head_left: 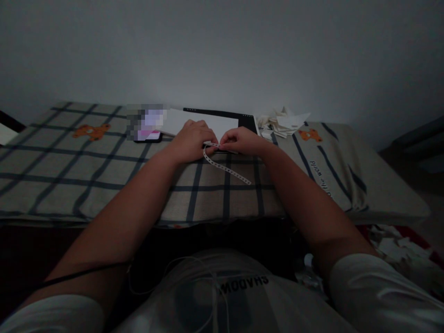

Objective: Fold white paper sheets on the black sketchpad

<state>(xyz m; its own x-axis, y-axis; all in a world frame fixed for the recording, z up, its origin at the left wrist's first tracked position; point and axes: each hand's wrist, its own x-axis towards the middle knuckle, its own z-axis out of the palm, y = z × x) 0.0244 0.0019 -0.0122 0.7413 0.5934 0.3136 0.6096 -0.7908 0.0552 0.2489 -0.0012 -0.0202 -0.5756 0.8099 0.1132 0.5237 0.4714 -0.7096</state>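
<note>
A narrow white strip with a row of dark dots (227, 169) curls out from between my hands, its loose end lying over the checked cloth. My left hand (194, 140) is closed, thumb and fingers holding the strip near its bend. Close beside it, my right hand (242, 140) pinches the same strip between thumb and fingertips. Under and behind both hands lie white sheets of paper (215, 122), resting on a black flat board or cover (247, 121) with small holes along its far edge. The fingers partly hide the strip's held part.
A phone (150, 137) with a lit, blurred screen lies left of the paper. Folded white paper pieces (282, 124) are heaped to the right. A checked cloth (166, 199) covers the table against the wall. Below right, a red container (414, 236) holds paper scraps.
</note>
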